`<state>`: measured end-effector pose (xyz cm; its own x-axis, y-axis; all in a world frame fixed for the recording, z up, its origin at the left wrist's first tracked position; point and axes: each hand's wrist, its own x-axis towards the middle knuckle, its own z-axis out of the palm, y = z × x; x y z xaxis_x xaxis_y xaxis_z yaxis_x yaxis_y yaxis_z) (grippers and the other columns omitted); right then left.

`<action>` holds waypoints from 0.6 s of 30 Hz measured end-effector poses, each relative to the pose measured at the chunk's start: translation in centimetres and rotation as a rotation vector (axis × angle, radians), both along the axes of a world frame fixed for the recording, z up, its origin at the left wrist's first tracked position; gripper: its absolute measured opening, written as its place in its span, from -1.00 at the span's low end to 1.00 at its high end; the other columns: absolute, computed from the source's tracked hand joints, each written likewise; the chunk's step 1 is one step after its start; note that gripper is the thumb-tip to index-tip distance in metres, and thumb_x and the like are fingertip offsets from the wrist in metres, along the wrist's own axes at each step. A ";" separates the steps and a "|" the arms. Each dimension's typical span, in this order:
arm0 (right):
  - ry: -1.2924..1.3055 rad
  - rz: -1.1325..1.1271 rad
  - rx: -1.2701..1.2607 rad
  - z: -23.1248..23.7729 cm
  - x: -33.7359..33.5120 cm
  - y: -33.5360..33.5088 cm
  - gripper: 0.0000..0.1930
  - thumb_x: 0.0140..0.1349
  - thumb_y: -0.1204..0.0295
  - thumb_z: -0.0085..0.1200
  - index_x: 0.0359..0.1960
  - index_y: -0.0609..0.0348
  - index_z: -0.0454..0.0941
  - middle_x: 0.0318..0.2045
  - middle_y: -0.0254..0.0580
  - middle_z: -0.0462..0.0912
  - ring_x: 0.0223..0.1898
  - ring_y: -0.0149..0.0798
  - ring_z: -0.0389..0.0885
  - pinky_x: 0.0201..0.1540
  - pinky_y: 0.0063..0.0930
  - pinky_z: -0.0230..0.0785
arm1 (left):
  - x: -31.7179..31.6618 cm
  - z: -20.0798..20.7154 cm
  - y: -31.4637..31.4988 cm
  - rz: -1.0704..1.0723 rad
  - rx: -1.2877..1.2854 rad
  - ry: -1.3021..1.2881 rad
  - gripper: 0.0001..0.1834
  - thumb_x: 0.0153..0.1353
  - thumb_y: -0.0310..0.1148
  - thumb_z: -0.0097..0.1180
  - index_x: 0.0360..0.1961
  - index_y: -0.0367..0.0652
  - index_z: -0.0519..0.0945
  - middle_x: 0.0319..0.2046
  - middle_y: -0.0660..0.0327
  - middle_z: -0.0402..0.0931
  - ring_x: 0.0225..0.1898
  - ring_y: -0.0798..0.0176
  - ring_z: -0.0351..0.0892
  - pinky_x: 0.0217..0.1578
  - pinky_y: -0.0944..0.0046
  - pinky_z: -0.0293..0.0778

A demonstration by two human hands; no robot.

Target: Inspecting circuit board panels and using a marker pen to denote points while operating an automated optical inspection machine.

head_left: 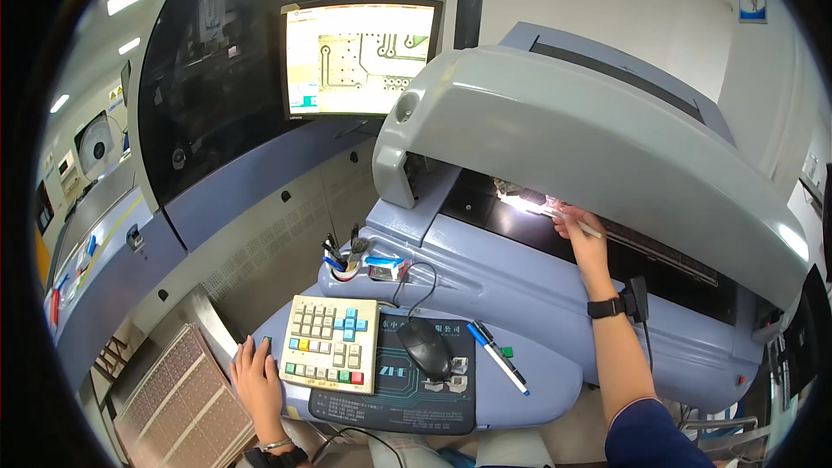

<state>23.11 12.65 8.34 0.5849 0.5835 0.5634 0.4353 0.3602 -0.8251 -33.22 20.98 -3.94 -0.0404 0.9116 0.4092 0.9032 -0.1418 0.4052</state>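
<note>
The white pen-like tool (592, 230) sits below the gray hood (589, 126), pinched by the right hand (574, 225); it looks light and stiff, best held by its barrel. The hood's overhang limits room above. The left hand (258, 377) lies flat, fingers extended, beside the keypad (331, 344); a mouse (423, 348) and marker (497, 358) lie nearer the body.
</note>
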 end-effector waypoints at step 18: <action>-0.342 -0.407 -0.120 -0.9 0.6 3.7 -0.78 0.23 0.33 0.14 -0.21 0.22 0.59 -0.43 -0.09 0.68 -0.37 -0.06 0.65 -0.23 -0.33 0.46 | -0.1 -0.1 0.1 0.035 -0.050 0.044 -0.60 0.33 -0.29 -0.03 0.17 0.02 0.59 0.33 0.17 0.37 0.40 0.05 0.21 0.42 -0.07 -0.04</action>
